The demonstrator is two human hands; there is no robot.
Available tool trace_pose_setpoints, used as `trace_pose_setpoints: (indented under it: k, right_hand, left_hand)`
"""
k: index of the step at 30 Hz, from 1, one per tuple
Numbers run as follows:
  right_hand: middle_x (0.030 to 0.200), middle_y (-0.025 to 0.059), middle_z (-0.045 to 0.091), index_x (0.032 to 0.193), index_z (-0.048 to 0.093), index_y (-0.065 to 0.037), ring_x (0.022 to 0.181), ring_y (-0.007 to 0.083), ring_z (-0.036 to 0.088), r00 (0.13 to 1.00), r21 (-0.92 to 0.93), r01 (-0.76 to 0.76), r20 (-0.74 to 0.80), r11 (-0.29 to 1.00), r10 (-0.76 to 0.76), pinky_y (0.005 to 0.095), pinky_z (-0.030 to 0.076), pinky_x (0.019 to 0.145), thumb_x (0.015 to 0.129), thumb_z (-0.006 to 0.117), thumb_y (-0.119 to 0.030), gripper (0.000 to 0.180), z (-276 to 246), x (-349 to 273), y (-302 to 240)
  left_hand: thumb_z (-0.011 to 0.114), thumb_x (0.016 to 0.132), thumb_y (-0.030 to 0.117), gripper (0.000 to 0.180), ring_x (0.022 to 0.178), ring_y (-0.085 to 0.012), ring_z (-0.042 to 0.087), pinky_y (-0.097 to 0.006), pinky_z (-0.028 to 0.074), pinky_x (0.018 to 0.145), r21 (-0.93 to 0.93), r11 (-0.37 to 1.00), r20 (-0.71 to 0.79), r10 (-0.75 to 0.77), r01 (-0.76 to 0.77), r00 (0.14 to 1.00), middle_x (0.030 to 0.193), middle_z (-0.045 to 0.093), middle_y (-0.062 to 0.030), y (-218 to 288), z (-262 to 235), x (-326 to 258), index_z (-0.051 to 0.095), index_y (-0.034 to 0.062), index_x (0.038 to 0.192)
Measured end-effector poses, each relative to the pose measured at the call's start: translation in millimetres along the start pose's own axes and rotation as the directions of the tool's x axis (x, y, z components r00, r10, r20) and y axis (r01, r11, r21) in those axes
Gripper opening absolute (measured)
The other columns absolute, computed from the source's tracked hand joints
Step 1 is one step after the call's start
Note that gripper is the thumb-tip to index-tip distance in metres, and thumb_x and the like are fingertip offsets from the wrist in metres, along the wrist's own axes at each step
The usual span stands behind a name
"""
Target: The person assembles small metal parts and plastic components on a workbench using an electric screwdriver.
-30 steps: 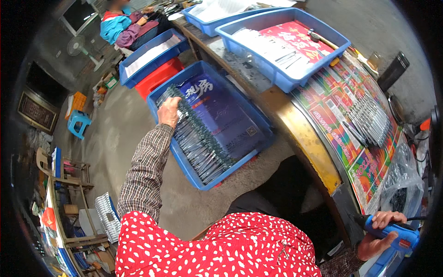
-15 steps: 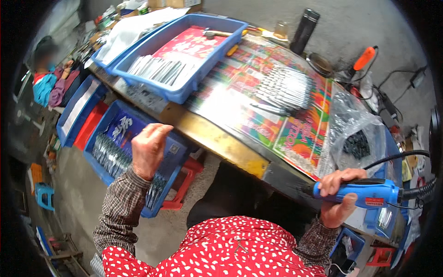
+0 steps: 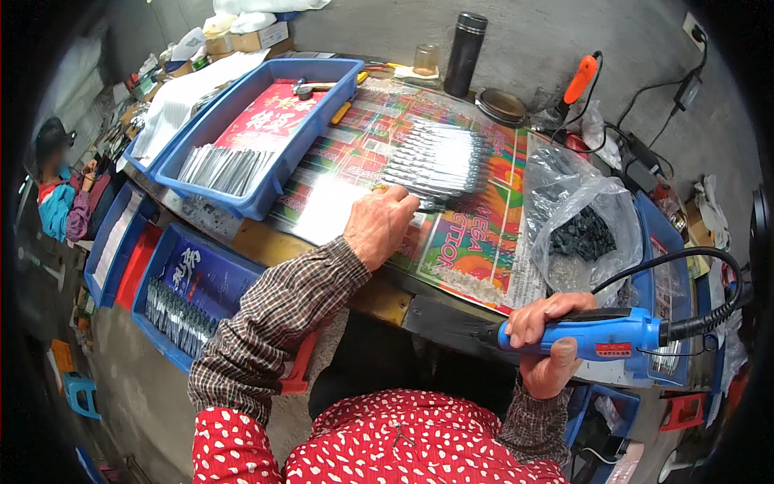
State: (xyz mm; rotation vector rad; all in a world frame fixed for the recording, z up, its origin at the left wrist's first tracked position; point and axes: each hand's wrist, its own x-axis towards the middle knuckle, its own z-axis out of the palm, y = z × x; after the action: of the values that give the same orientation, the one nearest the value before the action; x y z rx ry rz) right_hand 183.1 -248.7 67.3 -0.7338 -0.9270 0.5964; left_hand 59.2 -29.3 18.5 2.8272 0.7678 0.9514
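Note:
My right hand (image 3: 551, 342) is wrapped round a blue corded electric screwdriver (image 3: 609, 332) at the table's front edge. Its black nose points left, and no bit can be made out. My left hand (image 3: 380, 223) reaches over the table, fingers pinched together at the near left end of a pile of slim metal rods (image 3: 439, 157) with dark tips. Whether a rod is between those fingers is hidden. The rods lie side by side on a colourful printed sheet (image 3: 463, 254).
A blue tray (image 3: 270, 187) of silvery strips and a hammer (image 3: 310, 87) stands back left. A lower blue bin (image 3: 173, 323) holds more rods. Right are a clear bag of black parts (image 3: 584, 234) and an orange-handled tool (image 3: 579, 79). Behind stands a black flask (image 3: 466, 55). A person (image 3: 68, 181) sits far left.
My left hand has moved right and forward, from above the lower bin to the rod pile. My right hand keeps its grip on the screwdriver. The view has shifted.

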Motion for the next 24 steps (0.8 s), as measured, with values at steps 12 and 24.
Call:
trace_pose_setpoints:
  k: [12,24]
  right_hand:
    - [0.063,0.0071,0.048,0.094,0.04,-0.004,0.055,0.0177,0.05,1.0,0.074,-0.013,0.009,0.997,0.012,0.0332,0.045,0.055,0.075,0.07,-0.034,0.047,-15,5,-1]
    - [0.064,0.004,0.045,0.094,0.04,-0.008,0.054,0.0156,0.047,0.983,-0.216,0.084,-0.14,0.973,-0.116,0.0322,0.042,0.057,0.076,0.064,-0.049,0.051,-29,21,-3]
  left_hand:
    - [0.066,0.07,0.017,0.017,0.073,-0.0275,0.058,-0.037,0.048,0.061,0.058,0.998,0.053,0.035,-0.038,0.998,0.075,0.054,-0.0087,4,24,15,0.057,0.0073,0.082]
    - [0.067,0.068,0.012,0.016,0.079,-0.0276,0.056,-0.038,0.046,0.066,-0.04,0.987,0.007,0.153,-0.153,0.988,0.078,0.054,-0.0097,13,17,4,0.057,0.0062,0.079]
